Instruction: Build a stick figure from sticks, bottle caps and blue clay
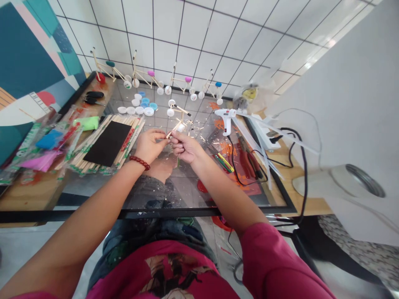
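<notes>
Four small bicycle-like models of pale wooden sticks with round cap wheels point(188, 79) line the back of a glass-topped counter point(187, 197), against a white tiled wall point(199, 25). Near the middle, a left hand point(151, 145), its wrist ringed by a dark red beaded bracelet point(140, 162), and a right hand point(186, 146) meet at the fingertips, both grips closed on a small pale wooden stick point(169, 135). Just beyond stands another stick-and-cap model point(181, 128); whether the held stick joins it cannot be told. White and blue plastic caps point(149, 111) cluster behind the left hand, while a black rectangular sheet point(107, 143) rests on plastic-wrapped wooden sticks point(137, 126) to its left. A white glue gun point(227, 122) and a yellow utility knife point(226, 162) lie to the right, near scattered wood scraps.
</notes>
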Demonstrator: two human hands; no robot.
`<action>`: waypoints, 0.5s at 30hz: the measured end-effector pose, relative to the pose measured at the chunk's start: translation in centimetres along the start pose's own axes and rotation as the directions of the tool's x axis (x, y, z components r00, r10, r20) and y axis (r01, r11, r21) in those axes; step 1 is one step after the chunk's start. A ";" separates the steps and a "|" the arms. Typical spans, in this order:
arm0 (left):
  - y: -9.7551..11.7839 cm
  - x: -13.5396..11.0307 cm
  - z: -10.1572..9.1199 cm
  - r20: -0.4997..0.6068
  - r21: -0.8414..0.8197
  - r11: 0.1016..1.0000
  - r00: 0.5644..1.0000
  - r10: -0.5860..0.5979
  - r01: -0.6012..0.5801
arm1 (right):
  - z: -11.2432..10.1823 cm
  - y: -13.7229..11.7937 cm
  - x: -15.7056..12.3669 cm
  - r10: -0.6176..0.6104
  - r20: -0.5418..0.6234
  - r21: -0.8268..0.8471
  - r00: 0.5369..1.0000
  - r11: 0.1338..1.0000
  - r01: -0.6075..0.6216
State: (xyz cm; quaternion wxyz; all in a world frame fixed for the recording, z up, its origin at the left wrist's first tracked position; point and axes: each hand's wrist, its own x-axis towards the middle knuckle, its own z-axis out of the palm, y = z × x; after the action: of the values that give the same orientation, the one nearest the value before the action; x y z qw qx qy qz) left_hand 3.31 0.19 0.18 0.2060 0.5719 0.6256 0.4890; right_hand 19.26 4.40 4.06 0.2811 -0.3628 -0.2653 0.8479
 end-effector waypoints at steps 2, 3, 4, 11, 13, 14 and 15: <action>0.0 0.0 0.1 0.000 0.005 1.000 1.000 0.001 -0.001 | 0.1 0.0 -0.1 0.004 -0.007 -0.005 1.000 1.000 -0.004; 0.0 0.0 0.1 0.000 0.007 1.000 1.000 0.001 -0.001 | 0.1 -0.1 -0.1 0.006 -0.010 -0.008 1.000 1.000 -0.006; 0.0 0.0 0.1 -0.002 0.007 1.000 1.000 0.000 0.000 | 0.2 -0.1 -0.2 0.007 -0.012 -0.011 1.000 1.000 -0.007; 0.4 0.1 0.0 0.026 0.018 0.999 0.999 0.035 -0.036 | 0.1 -0.2 -0.2 0.000 0.006 -0.045 1.000 0.999 0.001; 0.4 0.1 0.0 0.028 0.024 0.999 0.999 0.041 -0.042 | 0.0 -0.1 -0.2 -0.007 0.008 -0.057 1.000 0.998 0.007; 0.4 0.1 0.0 0.026 0.025 0.999 0.999 0.041 -0.042 | 0.0 -0.1 -0.2 -0.011 0.007 -0.062 1.000 0.998 0.011; 0.3 0.1 0.0 0.023 0.025 0.999 0.999 0.040 -0.041 | 0.0 -0.1 -0.2 -0.014 0.006 -0.063 1.000 0.998 0.014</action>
State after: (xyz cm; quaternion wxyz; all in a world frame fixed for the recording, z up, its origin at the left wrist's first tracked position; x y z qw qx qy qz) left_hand 3.44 0.23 0.47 0.1957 0.5924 0.6177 0.4788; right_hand 19.39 4.35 4.25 0.2747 -0.3674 -0.2952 0.8381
